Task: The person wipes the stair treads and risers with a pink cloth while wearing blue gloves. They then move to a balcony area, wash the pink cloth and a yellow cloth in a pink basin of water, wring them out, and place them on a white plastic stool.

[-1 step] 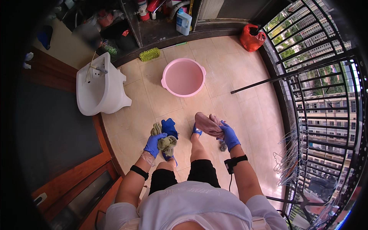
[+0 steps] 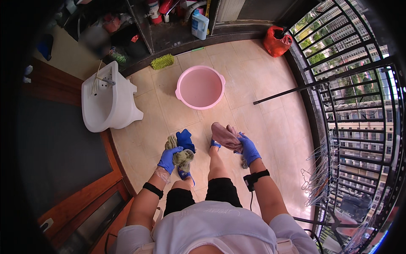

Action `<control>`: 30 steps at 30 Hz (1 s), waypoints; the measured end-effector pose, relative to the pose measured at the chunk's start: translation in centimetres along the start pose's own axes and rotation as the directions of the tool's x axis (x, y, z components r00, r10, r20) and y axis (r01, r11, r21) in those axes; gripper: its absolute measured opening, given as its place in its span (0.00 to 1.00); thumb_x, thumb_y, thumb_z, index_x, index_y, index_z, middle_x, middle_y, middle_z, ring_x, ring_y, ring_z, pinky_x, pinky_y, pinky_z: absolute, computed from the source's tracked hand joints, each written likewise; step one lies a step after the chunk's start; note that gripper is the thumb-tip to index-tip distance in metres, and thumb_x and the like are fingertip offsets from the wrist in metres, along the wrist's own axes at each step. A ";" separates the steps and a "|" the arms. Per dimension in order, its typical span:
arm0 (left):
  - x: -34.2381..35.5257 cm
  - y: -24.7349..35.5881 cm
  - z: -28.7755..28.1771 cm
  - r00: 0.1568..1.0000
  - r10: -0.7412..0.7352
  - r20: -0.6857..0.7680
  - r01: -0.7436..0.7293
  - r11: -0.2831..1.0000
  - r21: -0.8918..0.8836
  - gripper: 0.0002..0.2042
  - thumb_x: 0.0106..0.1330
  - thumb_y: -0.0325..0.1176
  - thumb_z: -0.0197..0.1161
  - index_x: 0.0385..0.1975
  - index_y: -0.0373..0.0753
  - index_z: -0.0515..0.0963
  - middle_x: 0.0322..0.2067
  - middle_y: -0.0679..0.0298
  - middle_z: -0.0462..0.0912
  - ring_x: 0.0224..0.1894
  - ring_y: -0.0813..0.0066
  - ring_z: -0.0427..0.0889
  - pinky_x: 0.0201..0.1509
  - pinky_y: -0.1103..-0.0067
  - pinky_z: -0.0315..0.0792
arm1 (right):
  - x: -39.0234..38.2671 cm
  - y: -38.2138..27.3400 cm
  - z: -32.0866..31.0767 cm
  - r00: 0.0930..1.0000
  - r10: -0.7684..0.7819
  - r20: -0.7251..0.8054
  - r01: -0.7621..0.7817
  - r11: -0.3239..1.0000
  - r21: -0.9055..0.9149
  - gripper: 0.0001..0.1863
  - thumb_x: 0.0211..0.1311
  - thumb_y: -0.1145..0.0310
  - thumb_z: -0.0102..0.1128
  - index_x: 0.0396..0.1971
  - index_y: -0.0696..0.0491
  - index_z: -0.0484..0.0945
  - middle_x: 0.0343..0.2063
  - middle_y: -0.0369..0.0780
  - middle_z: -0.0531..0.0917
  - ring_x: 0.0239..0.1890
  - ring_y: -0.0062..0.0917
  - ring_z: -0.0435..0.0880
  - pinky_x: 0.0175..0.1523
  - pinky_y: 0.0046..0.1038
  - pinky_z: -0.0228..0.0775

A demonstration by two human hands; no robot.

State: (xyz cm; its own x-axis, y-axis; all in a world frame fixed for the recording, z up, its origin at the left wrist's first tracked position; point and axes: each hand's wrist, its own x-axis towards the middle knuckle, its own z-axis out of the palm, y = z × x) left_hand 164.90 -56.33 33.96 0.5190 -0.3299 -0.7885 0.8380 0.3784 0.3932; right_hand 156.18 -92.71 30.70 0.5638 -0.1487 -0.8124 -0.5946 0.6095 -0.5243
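Note:
My left hand (image 2: pixel 168 160), in a blue rubber glove, is closed around a bunched olive-green cloth (image 2: pixel 182 158). A bright blue piece of fabric (image 2: pixel 185 140) shows just beyond that cloth; whether the same hand holds it I cannot tell. My right hand (image 2: pixel 250 150), gloved alike, grips a mauve cloth (image 2: pixel 226 135) that hangs limp to the left of the fingers. Below this hand, a small grey fuzzy item (image 2: pixel 244 162) is partly hidden. Ahead of both hands, a pink basin (image 2: pixel 179 82) with two side handles stands on the tiles.
A white pedestal sink (image 2: pixel 122 120) lies tipped at the left. Further off are a green chenille mop head (image 2: pixel 163 62), a light-blue bottle (image 2: pixel 199 26) and a red plastic bag (image 2: pixel 277 42). A black pole (image 2: pixel 287 93) juts from the railing, and wire hangers (image 2: pixel 316 180) hang at right.
The whole view has shifted slightly. My right hand and the mauve cloth sit a little further left; both hands keep their cloths.

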 end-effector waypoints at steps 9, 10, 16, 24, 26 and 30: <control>16.0 4.8 9.4 0.992 0.015 -0.123 -0.019 0.999 -0.032 0.11 0.59 0.25 0.64 0.41 0.36 0.77 0.37 0.61 0.81 0.39 0.68 0.83 0.46 0.74 0.78 | 18.1 -6.9 7.7 0.958 0.226 0.178 -0.242 0.967 0.076 0.15 0.62 0.58 0.55 0.45 0.49 0.75 0.36 0.43 0.83 0.34 0.36 0.84 0.34 0.42 0.79; 17.0 4.8 10.9 0.991 -0.009 -0.133 0.002 0.999 -0.053 0.10 0.59 0.26 0.64 0.41 0.36 0.77 0.37 0.61 0.81 0.40 0.69 0.83 0.47 0.74 0.78 | 19.5 -7.6 7.6 0.962 0.212 0.173 -0.223 0.974 0.048 0.16 0.63 0.59 0.54 0.46 0.51 0.75 0.37 0.43 0.83 0.35 0.35 0.84 0.36 0.40 0.79; 26.2 8.2 13.8 0.997 0.040 0.065 -0.032 0.992 -0.121 0.17 0.63 0.27 0.60 0.53 0.34 0.74 0.44 0.58 0.81 0.45 0.70 0.82 0.50 0.73 0.77 | 25.1 -13.6 11.3 0.944 0.297 0.147 -0.304 0.952 0.029 0.22 0.66 0.53 0.48 0.46 0.56 0.75 0.31 0.45 0.84 0.25 0.35 0.82 0.32 0.32 0.76; 35.7 11.1 13.4 0.966 0.039 -0.255 -0.031 0.999 0.033 0.42 0.59 0.33 0.67 0.69 0.41 0.46 0.58 0.57 0.68 0.57 0.58 0.72 0.58 0.61 0.69 | 30.3 -15.9 10.8 0.979 0.202 0.034 -0.196 0.971 -0.135 0.40 0.58 0.57 0.59 0.70 0.47 0.54 0.58 0.37 0.72 0.52 0.33 0.73 0.46 0.42 0.75; 37.1 11.0 11.2 0.935 -0.017 -0.355 0.080 0.983 0.164 0.45 0.58 0.35 0.69 0.70 0.41 0.44 0.58 0.58 0.68 0.55 0.59 0.72 0.55 0.62 0.70 | 32.3 -15.5 10.7 0.966 0.259 -0.019 -0.254 0.925 -0.282 0.39 0.58 0.58 0.59 0.69 0.48 0.56 0.58 0.37 0.72 0.51 0.33 0.73 0.44 0.41 0.74; 40.0 9.6 6.7 0.946 -0.064 -0.317 0.141 0.964 0.227 0.33 0.58 0.37 0.68 0.64 0.43 0.63 0.52 0.63 0.74 0.44 0.74 0.76 0.49 0.69 0.71 | 37.8 -13.1 9.8 0.978 0.177 -0.114 -0.208 0.724 -0.658 0.31 0.59 0.62 0.59 0.64 0.51 0.66 0.51 0.41 0.78 0.48 0.30 0.77 0.46 0.33 0.73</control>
State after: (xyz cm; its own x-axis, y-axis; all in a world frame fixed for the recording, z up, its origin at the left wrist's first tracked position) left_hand 194.85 -71.65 9.41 0.3842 -0.0617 -0.9212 0.9189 0.1219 0.3751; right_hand 190.92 -98.65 9.31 0.3806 -0.1259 -0.9162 -0.9247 -0.0407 -0.3785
